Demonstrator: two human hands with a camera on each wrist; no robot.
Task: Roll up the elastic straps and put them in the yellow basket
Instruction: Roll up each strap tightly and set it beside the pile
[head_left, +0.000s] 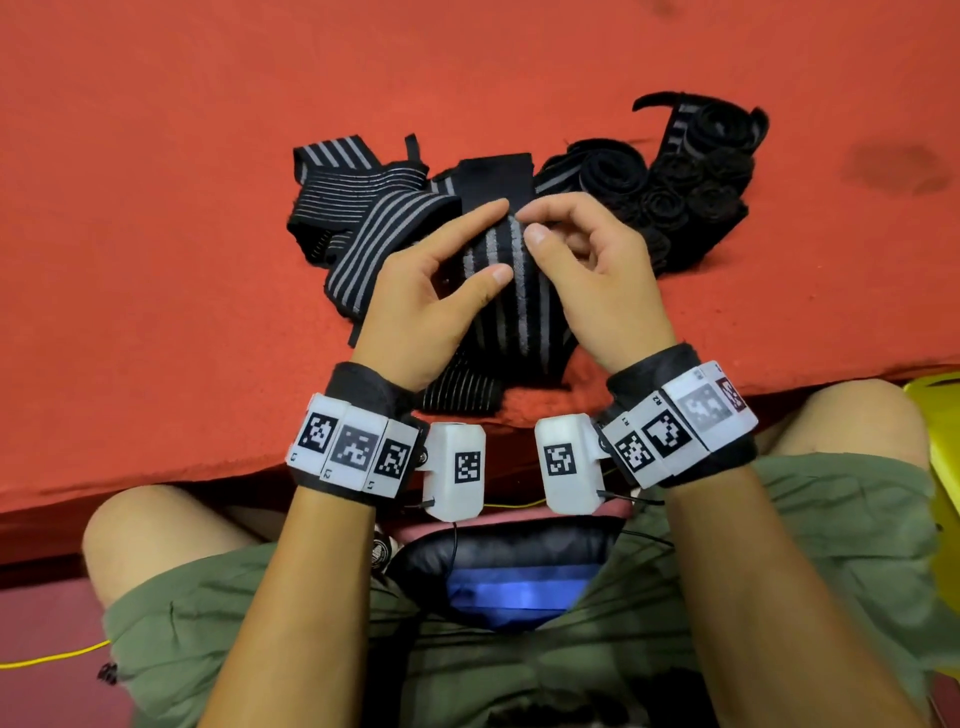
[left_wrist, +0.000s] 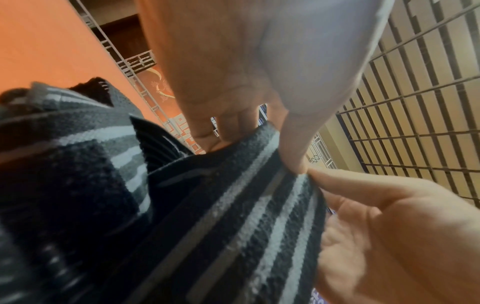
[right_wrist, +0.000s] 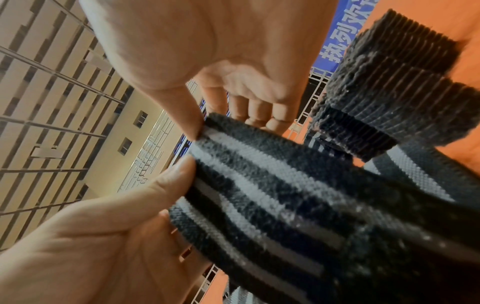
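Observation:
A black elastic strap with grey stripes (head_left: 511, 306) runs from the table's near edge up to my two hands. My left hand (head_left: 498, 244) pinches its upper end between thumb and fingers. My right hand (head_left: 531, 224) pinches the same end from the right, fingers curled. The left wrist view shows my left hand (left_wrist: 257, 154) with the thumb in front of the strap (left_wrist: 233, 216). In the right wrist view my right hand (right_wrist: 226, 123) holds the strap's (right_wrist: 285, 195) top edge. Part of the yellow basket (head_left: 941, 441) shows at the right edge, below table level.
Loose striped straps (head_left: 353, 208) lie piled to the left on the red table (head_left: 156, 208). Several rolled black straps (head_left: 685, 187) sit at the right behind my hands. My knees in green shorts are under the table's near edge.

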